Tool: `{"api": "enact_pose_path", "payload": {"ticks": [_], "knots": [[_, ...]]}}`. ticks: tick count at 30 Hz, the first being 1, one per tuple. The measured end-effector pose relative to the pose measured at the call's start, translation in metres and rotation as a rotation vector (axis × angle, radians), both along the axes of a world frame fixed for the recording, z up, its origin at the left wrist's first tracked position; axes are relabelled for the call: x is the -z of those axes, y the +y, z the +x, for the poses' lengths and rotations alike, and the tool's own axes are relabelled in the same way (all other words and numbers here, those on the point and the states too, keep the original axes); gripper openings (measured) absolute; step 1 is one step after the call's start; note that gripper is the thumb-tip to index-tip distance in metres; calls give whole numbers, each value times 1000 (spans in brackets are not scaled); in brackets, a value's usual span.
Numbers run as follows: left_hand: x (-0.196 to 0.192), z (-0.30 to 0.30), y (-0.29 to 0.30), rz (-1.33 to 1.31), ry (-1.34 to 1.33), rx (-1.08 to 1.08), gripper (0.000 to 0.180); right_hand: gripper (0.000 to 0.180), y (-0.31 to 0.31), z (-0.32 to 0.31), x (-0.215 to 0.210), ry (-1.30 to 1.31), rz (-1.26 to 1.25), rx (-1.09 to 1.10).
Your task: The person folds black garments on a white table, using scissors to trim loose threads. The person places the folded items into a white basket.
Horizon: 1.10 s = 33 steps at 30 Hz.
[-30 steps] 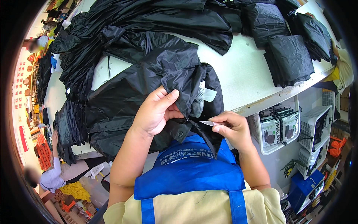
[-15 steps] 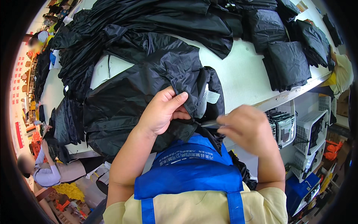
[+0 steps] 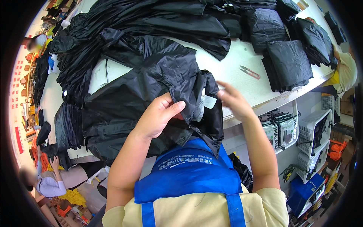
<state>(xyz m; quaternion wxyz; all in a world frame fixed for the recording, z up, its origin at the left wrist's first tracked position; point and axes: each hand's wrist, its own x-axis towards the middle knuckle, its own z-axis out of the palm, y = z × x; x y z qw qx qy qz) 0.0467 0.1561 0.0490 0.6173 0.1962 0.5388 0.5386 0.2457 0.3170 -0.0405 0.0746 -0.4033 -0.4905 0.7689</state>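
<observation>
We have a black garment (image 3: 121, 108) of thin, slightly glossy cloth spread in creases on the white bench (image 3: 230, 62), its lower part hanging past the front edge over our smooth blue apron (image 3: 189, 181). Our left hand (image 3: 157, 119) grasps a gathered fold of it, thumb pressed down over bent fingers. Beside that fold show a pale mesh lining (image 3: 199, 110) with an open net texture and a limp white tag (image 3: 210, 102).

Our right hand (image 3: 239, 103) is blurred, its fingers stretched out and loosely parted at the garment's right side; we cannot tell whether the tips touch the cloth.

Farther from the front edge, slim snips (image 3: 251, 72) with narrow pointed blades and a reddish handle lie flat on the bare, smooth top. Toward the bench's right end sit folded black bundles (image 3: 290, 62), squarish, soft and wrinkled. A long, rippling heap of black fabric (image 3: 162, 17) covers the far left of the bench.
</observation>
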Motion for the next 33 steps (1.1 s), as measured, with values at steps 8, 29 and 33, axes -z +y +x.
{"api": "enact_pose_path", "payload": {"ticks": [8,29,33], "knots": [[-20,8,3,327,979,113,13,29,27,23,8,-41,575,200],[55,-15,-42,82,1471,465,76,46,-6,53,-24,-348,850,-125],[93,-27,-26,48,1422,401,29,48,-24,14,15,-227,503,-183]]}}
